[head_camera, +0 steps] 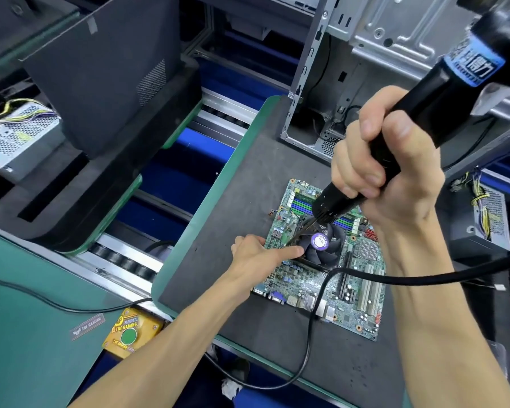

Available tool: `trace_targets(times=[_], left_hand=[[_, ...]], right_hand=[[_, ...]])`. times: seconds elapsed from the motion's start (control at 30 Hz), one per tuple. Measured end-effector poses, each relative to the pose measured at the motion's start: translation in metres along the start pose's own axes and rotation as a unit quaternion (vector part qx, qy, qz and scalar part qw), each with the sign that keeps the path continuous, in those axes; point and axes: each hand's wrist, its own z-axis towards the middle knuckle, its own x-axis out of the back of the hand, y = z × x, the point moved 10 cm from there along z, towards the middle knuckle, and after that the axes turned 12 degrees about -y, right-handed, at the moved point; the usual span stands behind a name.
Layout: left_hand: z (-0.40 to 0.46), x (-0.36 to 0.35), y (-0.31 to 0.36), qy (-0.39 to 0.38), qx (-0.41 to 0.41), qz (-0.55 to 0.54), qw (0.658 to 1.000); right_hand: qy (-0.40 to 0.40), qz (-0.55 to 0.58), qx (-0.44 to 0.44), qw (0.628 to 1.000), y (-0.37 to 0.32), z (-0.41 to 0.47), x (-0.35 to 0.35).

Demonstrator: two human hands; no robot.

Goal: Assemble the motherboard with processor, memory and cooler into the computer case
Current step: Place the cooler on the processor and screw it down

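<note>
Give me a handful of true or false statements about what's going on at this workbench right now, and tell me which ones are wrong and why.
1. The right hand grips a black electric screwdriver. True.
2. The motherboard is already mounted inside the computer case. False: it lies flat on the dark mat in front of the case.
3. The left hand rests at the edge of the cooler fan. True.
4. The screwdriver's tip points down at the board's far right corner. False: it points down at the cooler's left side, near the left fingers.
5. A yellow box with a green button sits at the near left edge of the bench. True.
</note>
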Motion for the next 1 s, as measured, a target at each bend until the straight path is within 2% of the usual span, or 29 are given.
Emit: trace_targets(times=[1.0], left_hand=[[0.0039,0.0001,-0.0024,-0.001,0.006,0.000,1.000]], right_hand=[[0.016,0.015,-0.005,1.000,0.0039,0.0060,0.0060]])
